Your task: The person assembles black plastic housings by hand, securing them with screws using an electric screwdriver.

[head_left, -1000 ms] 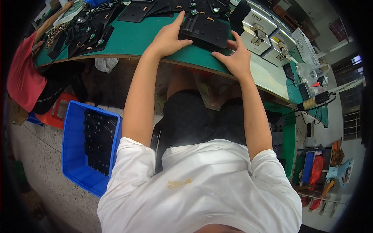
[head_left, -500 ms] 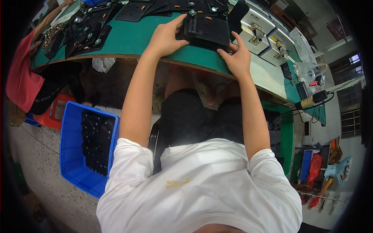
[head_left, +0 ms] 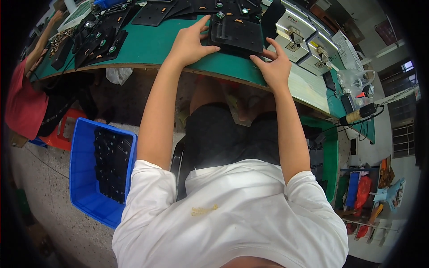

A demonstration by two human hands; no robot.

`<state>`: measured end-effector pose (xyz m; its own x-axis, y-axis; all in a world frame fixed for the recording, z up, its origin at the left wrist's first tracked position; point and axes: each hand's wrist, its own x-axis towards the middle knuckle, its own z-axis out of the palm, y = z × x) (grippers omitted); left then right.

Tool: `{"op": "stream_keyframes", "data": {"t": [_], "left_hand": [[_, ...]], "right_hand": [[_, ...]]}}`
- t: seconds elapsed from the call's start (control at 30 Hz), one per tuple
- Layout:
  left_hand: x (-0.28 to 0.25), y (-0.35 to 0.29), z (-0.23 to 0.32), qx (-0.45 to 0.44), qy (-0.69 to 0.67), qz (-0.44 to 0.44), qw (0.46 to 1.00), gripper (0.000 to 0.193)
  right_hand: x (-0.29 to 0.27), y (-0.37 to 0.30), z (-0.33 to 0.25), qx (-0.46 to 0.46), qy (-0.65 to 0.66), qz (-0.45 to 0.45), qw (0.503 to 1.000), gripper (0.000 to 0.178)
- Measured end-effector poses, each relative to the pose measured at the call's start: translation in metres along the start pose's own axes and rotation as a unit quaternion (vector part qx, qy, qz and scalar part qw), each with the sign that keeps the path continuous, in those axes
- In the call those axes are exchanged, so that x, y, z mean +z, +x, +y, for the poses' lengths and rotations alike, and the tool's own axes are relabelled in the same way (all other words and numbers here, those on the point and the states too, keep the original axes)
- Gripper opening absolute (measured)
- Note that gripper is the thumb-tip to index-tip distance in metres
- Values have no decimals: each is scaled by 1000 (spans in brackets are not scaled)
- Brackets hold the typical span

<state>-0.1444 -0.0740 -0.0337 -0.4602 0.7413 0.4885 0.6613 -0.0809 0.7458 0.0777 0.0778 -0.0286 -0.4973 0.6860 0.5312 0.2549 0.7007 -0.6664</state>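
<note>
A black rectangular plastic panel lies at the near edge of the green table, between my two hands. It bears a small round green-and-silver part and a small orange strip near its far side. My left hand grips its left edge, with the index finger at the far left corner and the thumb along the near side. My right hand is curled at the right edge, thumb at the near right corner and fingers against the side. The fingers' undersides are hidden.
More black panels spread over the green table. White machines stand at the right. Beside me on the floor is a blue bin holding black panels. A person in a red top sits at the far left; a cabled tool hangs right.
My hands and the panel have barely shifted. At the far left, the person's arm and body have moved slightly.
</note>
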Motion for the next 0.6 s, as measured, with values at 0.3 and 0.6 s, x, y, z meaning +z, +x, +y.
{"op": "stream_keyframes", "data": {"t": [0.3,0.6], "left_hand": [[4,0,7,18,-18,13,1000,100],[0,-3,12,13,0,20,1000,91]], "right_hand": [[-1,3,7,9,76,44,996,62],[-1,4,11,57,152,3,987,53]]}}
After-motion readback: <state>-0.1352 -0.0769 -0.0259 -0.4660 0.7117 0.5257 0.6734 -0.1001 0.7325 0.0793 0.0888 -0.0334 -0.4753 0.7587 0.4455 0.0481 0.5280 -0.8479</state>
